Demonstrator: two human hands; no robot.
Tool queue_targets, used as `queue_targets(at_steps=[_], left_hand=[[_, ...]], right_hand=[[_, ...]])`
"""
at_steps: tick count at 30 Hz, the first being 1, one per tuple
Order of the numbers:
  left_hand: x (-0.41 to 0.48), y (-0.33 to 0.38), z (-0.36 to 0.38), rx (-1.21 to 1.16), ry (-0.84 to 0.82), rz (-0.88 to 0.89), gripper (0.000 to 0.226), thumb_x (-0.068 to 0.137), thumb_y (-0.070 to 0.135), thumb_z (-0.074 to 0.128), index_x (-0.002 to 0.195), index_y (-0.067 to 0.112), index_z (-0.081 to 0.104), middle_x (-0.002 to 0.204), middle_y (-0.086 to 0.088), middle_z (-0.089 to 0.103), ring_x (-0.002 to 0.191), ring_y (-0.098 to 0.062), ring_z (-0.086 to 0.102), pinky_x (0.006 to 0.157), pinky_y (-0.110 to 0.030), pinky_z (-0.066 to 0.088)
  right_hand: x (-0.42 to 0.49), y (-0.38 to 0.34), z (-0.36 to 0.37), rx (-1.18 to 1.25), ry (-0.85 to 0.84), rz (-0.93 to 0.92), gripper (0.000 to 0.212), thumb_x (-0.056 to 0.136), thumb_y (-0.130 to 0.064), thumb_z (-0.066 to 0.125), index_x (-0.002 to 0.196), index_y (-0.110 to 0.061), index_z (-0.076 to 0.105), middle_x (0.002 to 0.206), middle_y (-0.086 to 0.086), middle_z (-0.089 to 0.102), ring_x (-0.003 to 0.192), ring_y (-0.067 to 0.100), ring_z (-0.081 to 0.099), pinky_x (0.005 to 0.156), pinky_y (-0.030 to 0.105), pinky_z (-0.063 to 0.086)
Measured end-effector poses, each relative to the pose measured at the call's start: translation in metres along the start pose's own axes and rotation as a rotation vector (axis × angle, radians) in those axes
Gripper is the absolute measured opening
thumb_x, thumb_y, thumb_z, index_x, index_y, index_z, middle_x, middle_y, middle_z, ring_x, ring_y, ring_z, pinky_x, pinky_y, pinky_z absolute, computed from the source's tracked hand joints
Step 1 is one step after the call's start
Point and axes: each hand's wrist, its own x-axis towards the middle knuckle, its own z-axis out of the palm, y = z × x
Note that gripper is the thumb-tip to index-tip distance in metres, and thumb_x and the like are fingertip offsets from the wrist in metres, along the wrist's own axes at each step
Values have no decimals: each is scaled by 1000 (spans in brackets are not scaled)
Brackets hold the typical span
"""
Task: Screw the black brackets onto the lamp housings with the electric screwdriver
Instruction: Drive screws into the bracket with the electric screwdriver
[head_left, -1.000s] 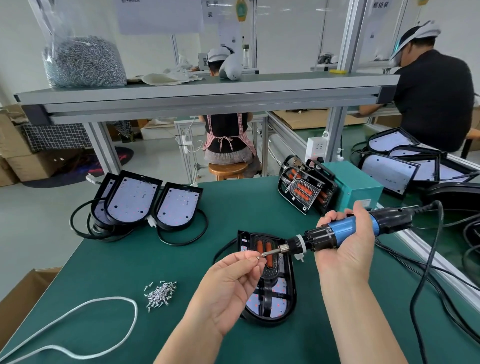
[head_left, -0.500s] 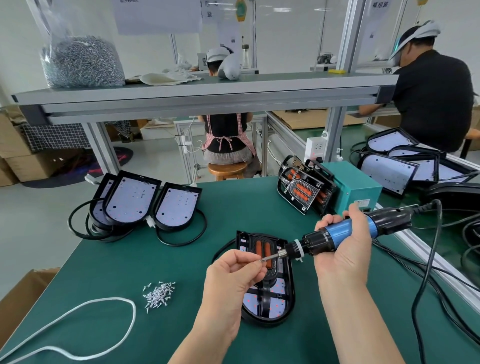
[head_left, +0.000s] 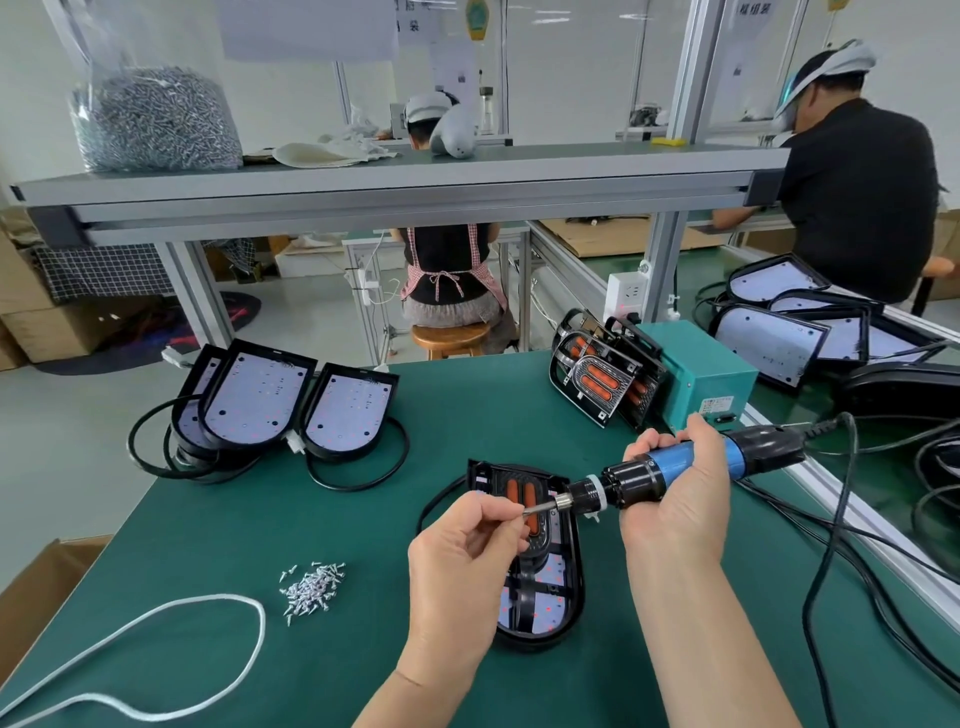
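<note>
A black lamp housing (head_left: 550, 613) lies on the green table (head_left: 363, 519) in front of me, with a black bracket (head_left: 540, 535) and orange strips on its upper part. My right hand (head_left: 670, 499) grips the blue and black electric screwdriver (head_left: 691, 462), held nearly level above the housing with its bit pointing left. My left hand (head_left: 462, 551) pinches something small at the bit tip; the screw itself is hidden by my fingers. A small pile of loose screws (head_left: 311, 590) lies to the left of the housing.
Housings with white LED panels (head_left: 260, 400) and black cables sit at the back left. Bracketed housings (head_left: 602, 382) lean on a teal box (head_left: 701, 374) at the back right. A white cord (head_left: 171, 623) loops at the front left. Black cables (head_left: 831, 545) trail right. Two people work beyond.
My left hand has closed in on the screwdriver's bit tip, and both hands with the tool have dropped slightly toward the housing.
</note>
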Motion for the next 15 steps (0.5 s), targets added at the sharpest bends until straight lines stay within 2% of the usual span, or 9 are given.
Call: queue_targets(at_steps=[3, 5, 7, 9, 11, 13, 15], left_hand=[[-1, -2, -1, 34, -28, 26, 34, 85, -7, 70, 80, 26, 74, 77, -2, 74, 71, -14, 70, 71, -19, 55], [0, -4, -2, 16, -33, 25, 36, 83, -8, 71, 90, 26, 74, 84, 0, 75, 77, -12, 70, 74, -17, 54], [1, -7, -4, 44, -45, 13, 42, 82, -5, 74, 104, 30, 70, 90, 4, 76, 80, -11, 70, 79, -24, 56], [3, -10, -10, 154, -21, 34, 45, 82, 6, 76, 110, 39, 65, 95, 13, 75, 79, -8, 65, 81, -25, 55], [9, -11, -17, 341, 72, 106, 42, 82, 19, 75, 111, 45, 60, 102, 24, 69, 90, -3, 58, 84, -18, 47], [19, -13, -23, 467, 122, 72, 42, 83, 27, 74, 119, 38, 55, 112, 22, 60, 109, -6, 53, 93, -26, 45], [31, -15, -24, 546, 63, -99, 59, 83, 37, 75, 133, 23, 47, 121, 7, 50, 116, -17, 50, 100, -37, 44]], right_hand=[[2, -1, -3, -17, -1, 2, 23, 89, -18, 76, 92, -11, 54, 63, 0, 58, 55, 15, 62, 56, 23, 54], [3, -1, -4, -25, -4, -7, 23, 89, -18, 76, 92, -11, 54, 62, 0, 58, 55, 15, 62, 56, 24, 54], [4, -3, -3, -28, -11, -29, 23, 89, -17, 76, 92, -10, 55, 62, 0, 58, 55, 15, 62, 57, 24, 54], [5, -7, -2, -38, -27, -50, 23, 88, -18, 76, 93, -10, 55, 63, 0, 58, 56, 16, 62, 59, 25, 55], [7, -10, -1, -64, -57, -89, 23, 88, -18, 76, 98, -10, 56, 61, -1, 58, 55, 15, 60, 60, 25, 55], [9, -13, -2, -129, -99, -154, 26, 90, -19, 74, 106, -11, 55, 62, -3, 57, 57, 15, 60, 59, 25, 53], [10, -14, -3, -219, -156, -222, 28, 90, -19, 72, 109, -12, 52, 63, -2, 55, 57, 15, 59, 57, 25, 52]])
